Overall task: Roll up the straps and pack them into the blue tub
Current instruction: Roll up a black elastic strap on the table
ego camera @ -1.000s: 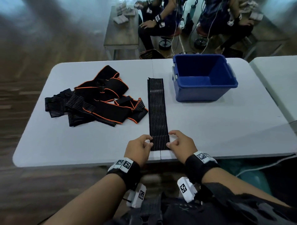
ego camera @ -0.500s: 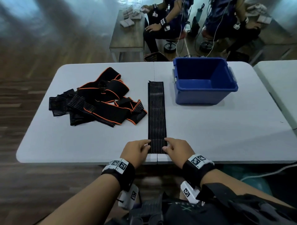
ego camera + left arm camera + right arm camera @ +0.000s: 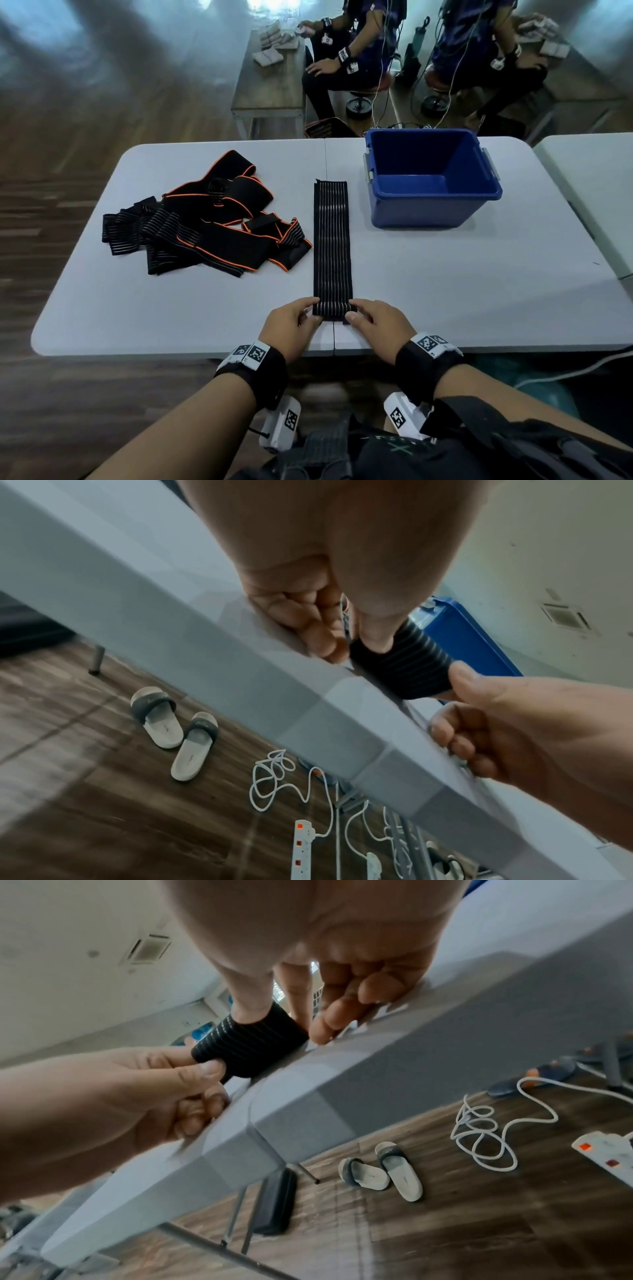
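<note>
A long black ribbed strap point(image 3: 332, 246) lies flat down the middle of the white table point(image 3: 479, 291). Its near end is turned into a small roll point(image 3: 333, 310) close to the table's front edge. My left hand point(image 3: 313, 311) pinches the roll's left end and my right hand point(image 3: 354, 312) pinches its right end. The left wrist view shows the roll point(image 3: 404, 664) under my left thumb, and the right wrist view shows the roll point(image 3: 253, 1045) under my right thumb. The blue tub point(image 3: 431, 178) stands open and looks empty at the back right.
A loose pile of black straps point(image 3: 212, 219), some edged in orange, lies on the left of the table. Two seated people are beyond the far edge. On the floor below are slippers point(image 3: 178, 737), a white cable and a power strip point(image 3: 303, 850).
The strap's near end, flat a second ago, is now turned over into a small roll between my two hands. The strap's far end has drawn slightly closer.
</note>
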`<act>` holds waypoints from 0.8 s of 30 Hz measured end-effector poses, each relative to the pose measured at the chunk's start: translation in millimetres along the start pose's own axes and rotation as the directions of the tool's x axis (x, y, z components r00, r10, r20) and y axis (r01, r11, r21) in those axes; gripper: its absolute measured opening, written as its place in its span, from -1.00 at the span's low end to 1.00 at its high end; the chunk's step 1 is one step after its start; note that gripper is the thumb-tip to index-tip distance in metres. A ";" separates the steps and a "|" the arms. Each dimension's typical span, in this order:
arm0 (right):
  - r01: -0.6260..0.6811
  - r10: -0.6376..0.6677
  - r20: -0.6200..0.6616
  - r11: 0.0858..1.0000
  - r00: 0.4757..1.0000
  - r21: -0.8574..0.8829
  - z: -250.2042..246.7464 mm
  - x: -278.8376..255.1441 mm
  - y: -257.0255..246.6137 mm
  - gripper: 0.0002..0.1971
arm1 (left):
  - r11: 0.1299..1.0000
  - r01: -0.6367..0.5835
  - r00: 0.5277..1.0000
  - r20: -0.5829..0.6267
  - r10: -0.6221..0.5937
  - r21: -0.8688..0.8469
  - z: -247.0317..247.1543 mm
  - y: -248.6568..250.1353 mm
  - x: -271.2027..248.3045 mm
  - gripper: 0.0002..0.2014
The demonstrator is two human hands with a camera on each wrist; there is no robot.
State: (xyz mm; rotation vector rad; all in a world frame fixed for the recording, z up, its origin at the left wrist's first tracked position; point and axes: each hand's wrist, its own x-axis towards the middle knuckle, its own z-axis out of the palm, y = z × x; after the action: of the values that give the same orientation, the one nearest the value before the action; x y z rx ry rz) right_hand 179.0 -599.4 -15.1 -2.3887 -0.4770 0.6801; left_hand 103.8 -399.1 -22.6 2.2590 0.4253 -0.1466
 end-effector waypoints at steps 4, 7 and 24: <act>-0.038 0.040 -0.025 0.997 0.999 0.063 1.0 -0.5 -4.4 -0.63 | 0.997 0.081 0.997 -0.013 -0.081 -0.018 4.4 4.9 0.6 -0.76; -0.079 0.081 -0.035 0.995 0.996 0.063 0.1 0.5 -5.7 -0.61 | 0.989 0.148 0.989 -0.012 -0.149 -0.021 5.2 3.8 1.0 -0.70; -0.210 0.208 -0.094 0.978 0.974 -0.016 -2.7 8.0 -15.2 -0.68 | 0.990 0.067 0.997 -0.032 -0.064 0.121 4.5 13.8 -2.4 -0.66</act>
State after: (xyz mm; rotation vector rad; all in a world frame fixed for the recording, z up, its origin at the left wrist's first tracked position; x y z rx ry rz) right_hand 184.3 -585.3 -6.4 -2.5051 -0.1980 0.6543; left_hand 106.5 -411.5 -15.1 2.3708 0.5182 -0.1790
